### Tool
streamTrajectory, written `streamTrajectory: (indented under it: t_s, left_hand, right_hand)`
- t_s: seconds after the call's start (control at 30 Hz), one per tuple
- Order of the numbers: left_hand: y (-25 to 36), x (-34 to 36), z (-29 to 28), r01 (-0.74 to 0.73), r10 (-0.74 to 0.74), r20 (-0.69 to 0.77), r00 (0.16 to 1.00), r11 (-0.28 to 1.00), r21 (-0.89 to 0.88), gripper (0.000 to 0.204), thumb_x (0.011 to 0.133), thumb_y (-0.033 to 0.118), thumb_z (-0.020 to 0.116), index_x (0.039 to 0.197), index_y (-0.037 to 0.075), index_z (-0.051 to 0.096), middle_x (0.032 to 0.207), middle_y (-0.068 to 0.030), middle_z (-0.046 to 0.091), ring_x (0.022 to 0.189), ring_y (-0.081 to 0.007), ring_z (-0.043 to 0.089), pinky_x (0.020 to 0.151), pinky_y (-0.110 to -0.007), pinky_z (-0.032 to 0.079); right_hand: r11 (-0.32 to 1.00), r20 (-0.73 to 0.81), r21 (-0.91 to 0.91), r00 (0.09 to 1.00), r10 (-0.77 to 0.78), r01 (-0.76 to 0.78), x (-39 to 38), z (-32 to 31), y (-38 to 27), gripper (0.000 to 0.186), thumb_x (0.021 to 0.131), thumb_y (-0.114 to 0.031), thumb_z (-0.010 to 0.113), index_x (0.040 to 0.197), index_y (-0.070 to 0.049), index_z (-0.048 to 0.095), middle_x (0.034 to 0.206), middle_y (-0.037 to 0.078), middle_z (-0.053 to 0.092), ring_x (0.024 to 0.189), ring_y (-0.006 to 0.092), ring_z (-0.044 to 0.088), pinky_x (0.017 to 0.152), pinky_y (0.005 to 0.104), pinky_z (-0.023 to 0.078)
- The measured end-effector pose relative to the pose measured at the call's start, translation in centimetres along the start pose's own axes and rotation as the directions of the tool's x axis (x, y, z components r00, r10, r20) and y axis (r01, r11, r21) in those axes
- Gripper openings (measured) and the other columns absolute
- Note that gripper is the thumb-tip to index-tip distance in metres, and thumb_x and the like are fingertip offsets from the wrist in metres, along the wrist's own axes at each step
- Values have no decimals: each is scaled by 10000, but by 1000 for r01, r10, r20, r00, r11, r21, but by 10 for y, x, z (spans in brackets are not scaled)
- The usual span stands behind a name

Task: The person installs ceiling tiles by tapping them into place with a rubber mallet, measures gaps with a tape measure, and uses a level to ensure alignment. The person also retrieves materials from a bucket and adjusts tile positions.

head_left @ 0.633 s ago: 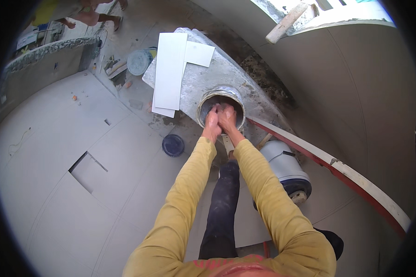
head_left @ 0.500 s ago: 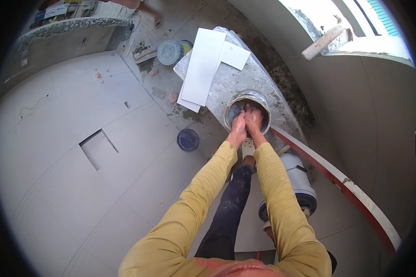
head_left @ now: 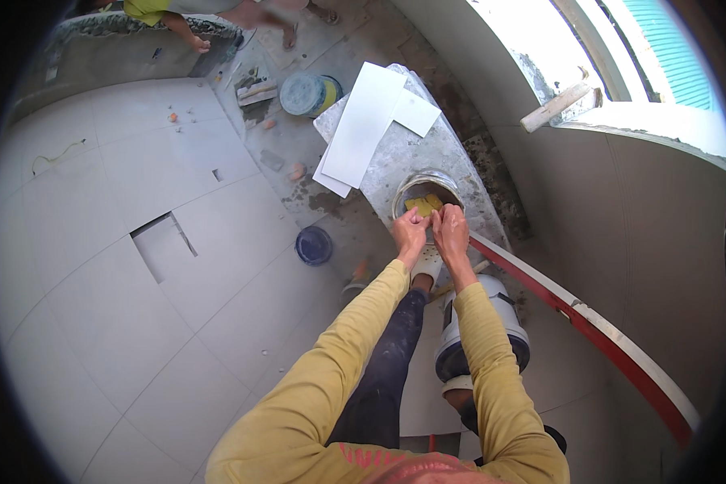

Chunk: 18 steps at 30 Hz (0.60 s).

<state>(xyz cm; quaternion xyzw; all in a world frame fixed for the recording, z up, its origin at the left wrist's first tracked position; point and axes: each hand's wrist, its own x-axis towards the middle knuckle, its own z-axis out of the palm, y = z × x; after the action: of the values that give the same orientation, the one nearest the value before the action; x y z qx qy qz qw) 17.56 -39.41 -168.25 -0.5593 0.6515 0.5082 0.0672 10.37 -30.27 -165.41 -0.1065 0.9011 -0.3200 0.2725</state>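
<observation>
At the round, rough-rimmed bucket, both hands pinch a yellow, spongy-looking piece.

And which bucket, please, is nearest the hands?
The silvery bucket on the grey slab: left hand and right hand are at its rim; the others, such as the white bucket and grey-topped bucket, are off the slab.

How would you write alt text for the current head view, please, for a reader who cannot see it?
A person's left grip and right grip hold a yellow sponge-like piece at the mouth of a round bucket. Beyond it, white panels lie on a stained grey slab; another person's hand shows at upper left.
</observation>
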Motion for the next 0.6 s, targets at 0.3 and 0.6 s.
streamTrajectory:
  t_s: [0.3,0.6]
  left_hand:
    - [54,-8,-46,-240,135,283,950,893,380,443,909,296,695,1318,124,688,1117,-148,762,1049,-367,716,930,-462,547]
    - [236,54,-87,-92,90,-26,996,884,-458,945,896,746,622,1462,3,479,1219,-137,629,1037,-260,646,838,-375,511]
  right_hand:
    - [998,-72,-59,997,11,-15,-37,-36,4,172,940,-160,649,1052,-55,727,1027,181,681,970,396,666,866,482,532]
    - [989,-32,-131,997,67,-71,-104,-107,-1,274,937,-209,652,1170,-72,696,1096,165,653,1073,376,634,907,493,499]
